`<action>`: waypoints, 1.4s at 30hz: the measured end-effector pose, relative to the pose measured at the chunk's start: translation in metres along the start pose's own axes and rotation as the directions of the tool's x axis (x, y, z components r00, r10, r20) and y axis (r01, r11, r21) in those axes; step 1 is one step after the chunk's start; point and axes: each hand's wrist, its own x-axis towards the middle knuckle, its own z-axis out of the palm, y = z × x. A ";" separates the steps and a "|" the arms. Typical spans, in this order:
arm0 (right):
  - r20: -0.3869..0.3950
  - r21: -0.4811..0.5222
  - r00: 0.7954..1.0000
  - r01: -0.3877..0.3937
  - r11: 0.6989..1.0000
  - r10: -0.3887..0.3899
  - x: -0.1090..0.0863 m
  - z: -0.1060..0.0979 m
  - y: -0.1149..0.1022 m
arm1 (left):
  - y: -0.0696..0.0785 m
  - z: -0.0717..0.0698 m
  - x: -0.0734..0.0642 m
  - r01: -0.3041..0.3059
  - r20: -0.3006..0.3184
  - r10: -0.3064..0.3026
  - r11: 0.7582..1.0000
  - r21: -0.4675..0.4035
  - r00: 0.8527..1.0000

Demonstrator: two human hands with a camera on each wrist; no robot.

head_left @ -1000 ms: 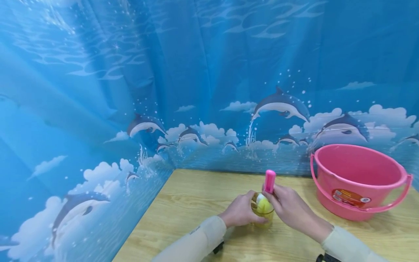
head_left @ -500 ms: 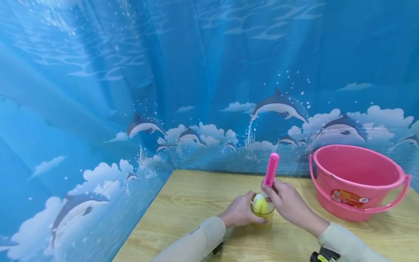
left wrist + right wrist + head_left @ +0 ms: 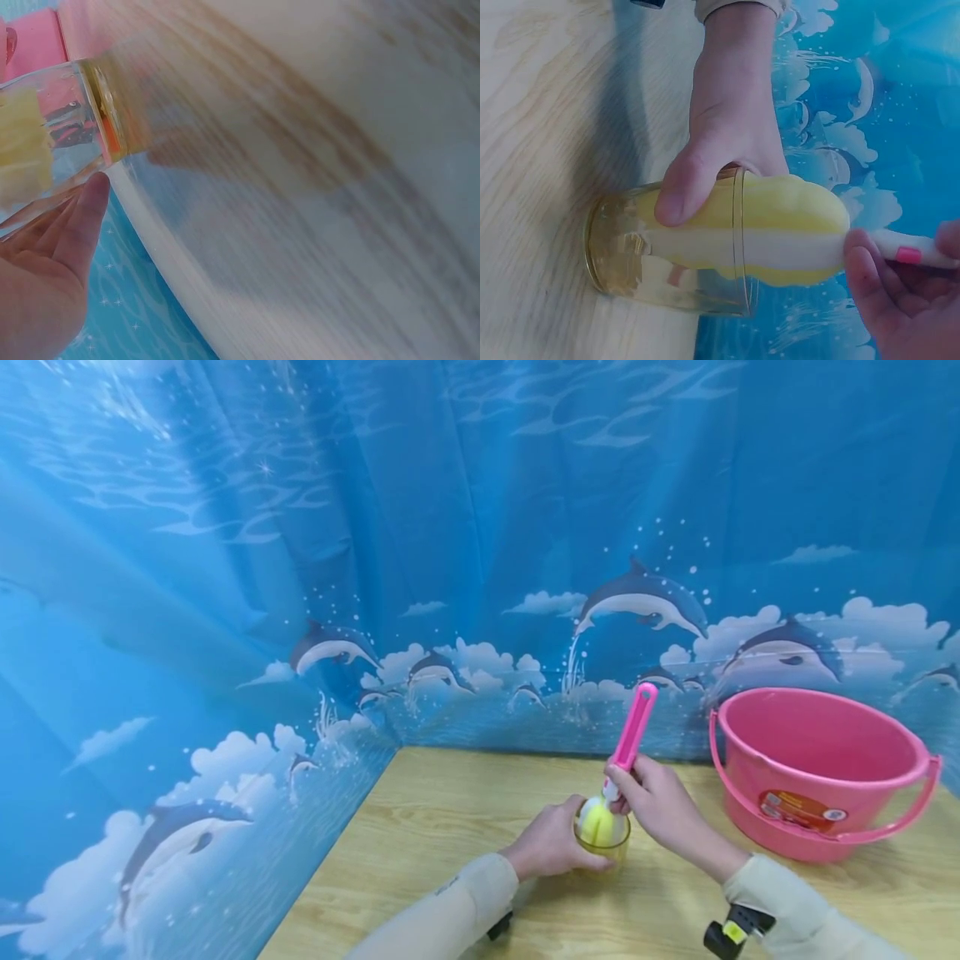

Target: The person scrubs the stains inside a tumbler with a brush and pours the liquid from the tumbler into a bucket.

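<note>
My left hand (image 3: 553, 843) grips an amber-tinted glass cup (image 3: 622, 247) that stands on the wooden table. Its thumb lies along the cup's side in the right wrist view. My right hand (image 3: 666, 806) pinches the white neck of a sponge cup brush with a pink handle (image 3: 636, 727), which leans up to the right. The brush's yellow-and-white sponge head (image 3: 802, 225) is partly inside the cup and partly above the rim. In the left wrist view the left hand (image 3: 52, 277) lies along the cup (image 3: 75, 127), with the yellow sponge showing through the glass.
A pink bucket (image 3: 825, 777) with its handle hanging down in front stands on the table (image 3: 450, 793) to the right. Behind and to the left hangs a blue curtain (image 3: 480, 527) printed with dolphins and clouds.
My right hand has drawn the cup brush upward, so more of the handle and sponge head shows above the rim, and the handle tilts further right. My left hand and the cup stay put.
</note>
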 end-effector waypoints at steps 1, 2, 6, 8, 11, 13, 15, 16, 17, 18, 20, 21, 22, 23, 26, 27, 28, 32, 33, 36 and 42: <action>-0.002 0.006 1.000 -0.011 1.000 0.011 0.001 0.000 0.001 | 0.000 0.000 0.000 0.002 -0.001 -0.002 1.000 0.002 1.000; -0.005 0.008 1.000 -0.022 1.000 0.022 0.002 0.000 0.001 | 0.000 -0.001 0.000 0.003 -0.002 -0.003 1.000 0.005 1.000; -0.002 0.021 0.998 -0.060 0.998 0.060 0.003 0.000 0.001 | 0.001 -0.001 0.000 0.010 -0.002 -0.010 1.000 0.014 1.000; -0.002 0.030 0.997 -0.073 0.997 0.073 0.002 0.000 0.001 | 0.001 -0.001 0.000 0.011 0.000 -0.011 1.000 0.011 1.000; -0.008 0.041 0.996 -0.084 0.996 0.084 0.002 0.000 0.001 | 0.000 -0.001 0.000 0.006 0.004 -0.006 1.000 -0.003 1.000; -0.015 0.044 0.996 -0.089 0.995 0.089 0.003 0.001 0.001 | 0.000 -0.001 0.000 0.003 0.006 -0.002 1.000 -0.010 1.000; -0.020 0.043 0.995 -0.093 0.995 0.094 0.003 0.001 0.001 | 0.000 -0.001 0.001 -0.001 0.008 0.001 1.000 -0.012 1.000; -0.021 0.044 0.995 -0.094 0.995 0.095 0.003 0.001 0.001 | 0.000 -0.001 0.001 -0.001 0.010 0.001 1.000 -0.014 1.000; -0.022 0.044 0.995 -0.096 0.994 0.097 0.003 0.001 0.001 | 0.000 -0.001 0.001 0.000 0.011 0.001 1.000 -0.012 1.000; -0.022 0.046 0.995 -0.098 0.994 0.099 0.003 0.001 0.001 | 0.000 -0.001 0.001 0.000 0.013 0.000 1.000 -0.011 1.000; -0.022 0.050 0.994 -0.102 0.994 0.103 0.003 0.001 0.001 | -0.001 -0.001 0.001 -0.003 0.015 0.004 1.000 -0.010 1.000; -0.022 0.052 0.994 -0.103 0.993 0.104 0.003 0.001 0.001 | -0.001 -0.001 0.001 -0.004 0.015 0.004 1.000 -0.010 1.000; -0.022 0.056 0.994 -0.105 0.993 0.107 0.004 0.002 0.001 | -0.001 -0.001 0.001 -0.005 0.015 0.006 1.000 -0.009 1.000; -0.022 0.058 0.994 -0.107 0.993 0.108 0.004 0.002 0.001 | -0.001 -0.001 0.001 -0.007 0.015 0.007 1.000 -0.008 1.000; -0.022 0.065 0.994 -0.110 0.992 0.111 0.004 0.002 0.002 | -0.001 0.000 0.000 -0.007 0.014 0.007 1.000 -0.006 1.000; -0.022 0.068 0.993 -0.110 0.992 0.112 0.004 0.002 0.002 | -0.001 -0.001 0.000 -0.006 0.014 0.006 1.000 -0.008 1.000; -0.022 0.072 0.993 -0.111 0.991 0.113 0.004 0.002 0.002 | -0.001 0.000 0.000 -0.006 0.013 0.006 1.000 -0.005 1.000; -0.024 0.081 0.992 -0.121 0.989 0.124 0.004 0.002 0.003 | 0.000 0.000 0.000 -0.005 0.012 0.005 1.000 -0.001 1.000; -0.025 0.082 0.992 -0.125 0.989 0.127 0.004 0.002 0.004 | 0.000 0.000 0.000 -0.003 0.012 0.003 1.000 -0.001 1.000; -0.024 0.079 0.991 -0.127 0.989 0.130 0.004 0.003 0.004 | 0.000 0.000 0.000 -0.002 0.013 0.002 1.000 -0.003 1.000; -0.025 0.072 0.991 -0.127 0.989 0.129 0.002 0.003 0.005 | 0.000 0.001 0.000 -0.006 0.015 0.006 1.000 -0.010 1.000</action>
